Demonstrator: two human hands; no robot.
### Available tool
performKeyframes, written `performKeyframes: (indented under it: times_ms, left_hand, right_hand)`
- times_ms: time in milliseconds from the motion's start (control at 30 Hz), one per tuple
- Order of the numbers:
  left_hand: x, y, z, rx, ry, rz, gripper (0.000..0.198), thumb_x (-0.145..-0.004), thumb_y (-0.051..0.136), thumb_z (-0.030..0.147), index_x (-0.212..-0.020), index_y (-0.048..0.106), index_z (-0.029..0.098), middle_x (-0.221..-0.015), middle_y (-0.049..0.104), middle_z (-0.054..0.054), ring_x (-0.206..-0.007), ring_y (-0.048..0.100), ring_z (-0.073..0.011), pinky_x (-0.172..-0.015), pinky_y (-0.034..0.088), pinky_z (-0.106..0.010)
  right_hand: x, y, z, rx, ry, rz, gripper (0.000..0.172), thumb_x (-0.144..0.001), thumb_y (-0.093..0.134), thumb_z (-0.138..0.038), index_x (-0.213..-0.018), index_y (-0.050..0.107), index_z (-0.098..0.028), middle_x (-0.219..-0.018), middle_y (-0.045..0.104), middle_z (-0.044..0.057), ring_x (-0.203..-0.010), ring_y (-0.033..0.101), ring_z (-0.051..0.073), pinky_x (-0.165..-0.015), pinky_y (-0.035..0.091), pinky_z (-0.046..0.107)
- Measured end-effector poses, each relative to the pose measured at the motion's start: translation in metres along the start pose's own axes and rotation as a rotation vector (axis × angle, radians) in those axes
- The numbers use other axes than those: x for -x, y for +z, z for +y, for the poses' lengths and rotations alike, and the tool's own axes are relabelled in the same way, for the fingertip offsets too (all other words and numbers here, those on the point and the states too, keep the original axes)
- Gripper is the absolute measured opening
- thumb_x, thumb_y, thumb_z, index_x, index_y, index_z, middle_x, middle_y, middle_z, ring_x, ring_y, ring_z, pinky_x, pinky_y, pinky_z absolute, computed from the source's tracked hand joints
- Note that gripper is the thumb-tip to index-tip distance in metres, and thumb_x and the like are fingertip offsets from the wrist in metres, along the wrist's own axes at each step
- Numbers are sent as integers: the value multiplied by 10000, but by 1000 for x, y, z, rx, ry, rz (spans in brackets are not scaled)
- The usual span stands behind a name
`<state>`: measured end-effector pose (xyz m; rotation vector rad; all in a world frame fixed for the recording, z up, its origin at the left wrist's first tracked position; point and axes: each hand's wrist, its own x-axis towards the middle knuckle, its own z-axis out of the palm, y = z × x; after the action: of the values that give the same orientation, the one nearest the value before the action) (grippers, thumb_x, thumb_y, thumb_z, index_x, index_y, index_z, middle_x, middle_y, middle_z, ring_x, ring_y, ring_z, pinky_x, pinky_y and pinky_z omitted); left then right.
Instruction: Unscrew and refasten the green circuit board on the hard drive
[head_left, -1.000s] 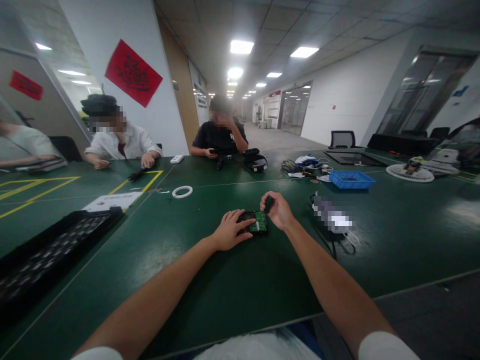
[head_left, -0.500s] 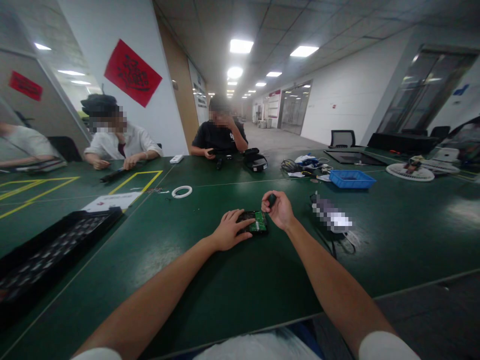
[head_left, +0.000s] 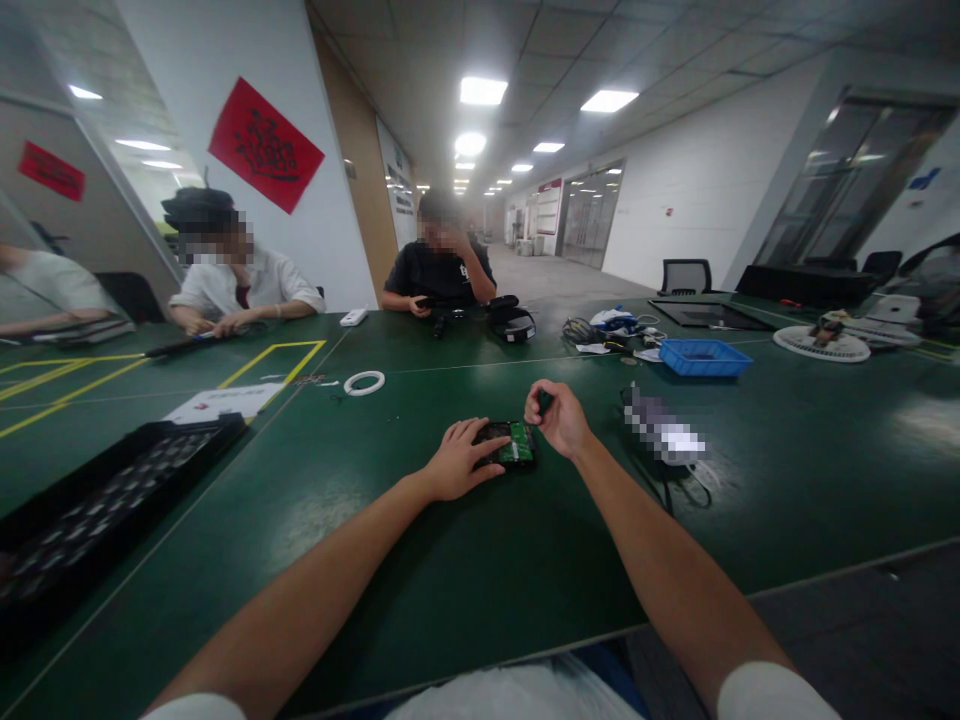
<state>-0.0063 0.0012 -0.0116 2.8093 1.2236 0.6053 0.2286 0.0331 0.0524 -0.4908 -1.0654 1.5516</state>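
A small black device with a green circuit board [head_left: 512,443] lies on the green table [head_left: 465,560] in front of me. My left hand [head_left: 459,459] rests on its left side, fingers spread flat and pressing it down. My right hand [head_left: 556,417] is closed around a small dark tool handle [head_left: 544,401], held upright just above the board's right end. The tool's tip is hidden by my fingers.
A black tray [head_left: 97,500] lies at the left. A white ring [head_left: 364,383] and a paper sheet [head_left: 223,402] lie beyond. A blue bin [head_left: 703,358], cables and a white fan guard [head_left: 821,345] are at the right. Two people sit across the table.
My right hand has shifted slightly on the tool above the board. The person at far left has slid a long dark object further left.
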Motion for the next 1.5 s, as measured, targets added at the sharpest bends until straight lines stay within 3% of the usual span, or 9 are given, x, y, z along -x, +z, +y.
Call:
performKeyframes:
  times_ms: [233,500,833,1167,1500]
  left_hand:
    - [0,2,-1,-3,1,3,577,-940,548,604,-1482,481,419,-1603,298,-79,-1436,298,-388,-1147,254,-628]
    - [0,1,0,4,-4,8,566,-940,551,598,-1473,494,418,-1600,309,-76,-1430,304,-387,-1143,265,-624]
    - [1,-1,0,-12,-3,-15,579,-952,499,630,-1491,468,418,-1607,279,-80,-1440,281,-392,-1145,254,-627]
    - [1,0,-1,-14,3,0,574,-952,513,617,-1491,464,427,-1605,286,-72,-1441,284,-390,-1153,250,-624]
    - [0,3,-2,-31,10,-8,583,-956,492,628,-1496,465,408,-1599,284,-99,-1437,295,-396,-1148,254,-627]
  right_hand:
    - [-1,-2,1,8,-7,-13,312,-859,586,-482,-697,610,-216,-538,422,-35,-472,385,112,-509,333,278]
    - [-2,0,3,21,-17,41,266,-817,713,-429,-731,575,-218,-638,542,-17,-560,484,130,-547,408,283]
    - [-5,-11,2,18,-49,112,238,-842,645,-437,-793,637,-204,-733,658,40,-641,576,168,-590,456,297]
    - [-5,-9,1,-23,-22,21,284,-878,580,-456,-717,572,-223,-537,454,-30,-485,407,124,-502,337,271]
    - [-3,-1,6,42,-74,42,255,-861,625,-446,-772,634,-208,-619,544,-6,-575,516,141,-565,411,277]
